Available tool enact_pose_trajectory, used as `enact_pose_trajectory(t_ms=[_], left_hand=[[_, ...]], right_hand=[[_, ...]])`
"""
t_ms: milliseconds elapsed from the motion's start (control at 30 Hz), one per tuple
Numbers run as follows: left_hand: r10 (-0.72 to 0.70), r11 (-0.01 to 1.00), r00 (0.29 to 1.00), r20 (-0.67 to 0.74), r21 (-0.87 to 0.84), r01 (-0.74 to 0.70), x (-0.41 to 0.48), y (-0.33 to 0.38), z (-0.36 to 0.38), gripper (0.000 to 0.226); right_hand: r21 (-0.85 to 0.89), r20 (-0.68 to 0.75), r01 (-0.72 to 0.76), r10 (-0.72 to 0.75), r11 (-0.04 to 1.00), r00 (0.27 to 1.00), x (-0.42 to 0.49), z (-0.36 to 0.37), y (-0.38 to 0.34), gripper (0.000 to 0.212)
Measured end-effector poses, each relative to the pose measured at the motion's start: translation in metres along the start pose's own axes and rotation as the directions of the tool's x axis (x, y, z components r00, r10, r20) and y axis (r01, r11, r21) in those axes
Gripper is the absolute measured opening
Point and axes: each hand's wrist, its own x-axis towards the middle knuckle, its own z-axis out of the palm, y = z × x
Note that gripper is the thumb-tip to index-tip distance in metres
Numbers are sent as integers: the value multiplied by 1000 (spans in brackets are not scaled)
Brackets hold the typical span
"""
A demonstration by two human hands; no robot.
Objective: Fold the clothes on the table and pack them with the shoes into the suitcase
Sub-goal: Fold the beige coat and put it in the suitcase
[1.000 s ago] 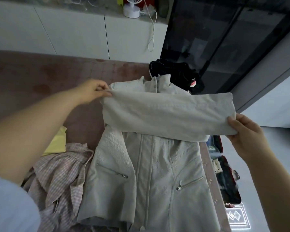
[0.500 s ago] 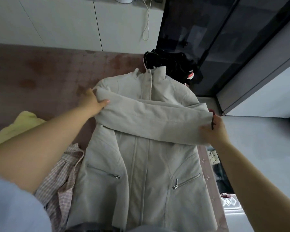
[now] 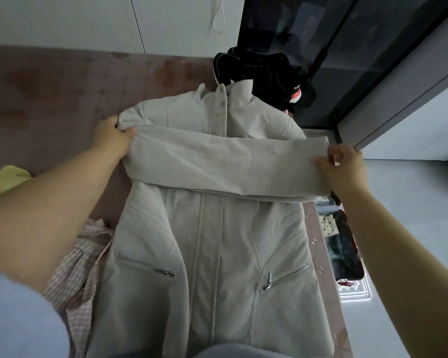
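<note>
On the table, a pale jacket lies collar-away; its sleeve stretches crosswise over the chest, left hand pinching the shoulder end, right hand pinching the cuff

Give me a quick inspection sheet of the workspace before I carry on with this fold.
Surface: pink-brown table, stained.
Job's things: beige jacket lies flat, front up and closed, with one sleeve folded across the chest. Checked shirt and yellow garment lie crumpled at the left, unfolded. Open suitcase on the floor to the right, partly filled.
Clutter: black heap beyond the collar; shoes or clothing, cannot tell.
Grippers (hands): left hand grips the sleeve at the shoulder; right hand pinches its cuff end.
Cables: white cord hangs against the cabinet.
Surroundings: white cabinets, dark glass doors, pale floor.
</note>
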Motion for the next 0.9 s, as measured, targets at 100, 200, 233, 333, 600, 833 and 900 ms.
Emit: enact_pose_trajectory(t_ms=[100,200,233,333,600,833,900], left_hand=[[-224,945,964,140,-212,251,-1,-1,3,71],[-304,850,924,231,-372,372,16,-1,0,112],[-325,829,913,248,-389,401,29,-8,4,124],[-316,797,910,267,-447,408,51,-7,7,113],[-131,831,979,158,-521,196,22,61,-3,10],[116,736,993,29,-674,-67,4,85,-66,22],[232,735,967,103,-670,-105,-19,77,-84,26]], right_hand=[[-53,152,-38,45,998,987,24,11,4,80],[-114,259,-84,111,990,959,41,22,-5,109],[-136,281,-54,90,989,955,48,26,-7,116],[-137,352,8,41,991,935,56,31,-21,107],[-410,326,407,-286,816,901,60,6,-70,13],[-422,-175,572,-683,703,709,38,-40,-74,21],[-435,-252,671,-797,601,549,11,-41,-57,12]])
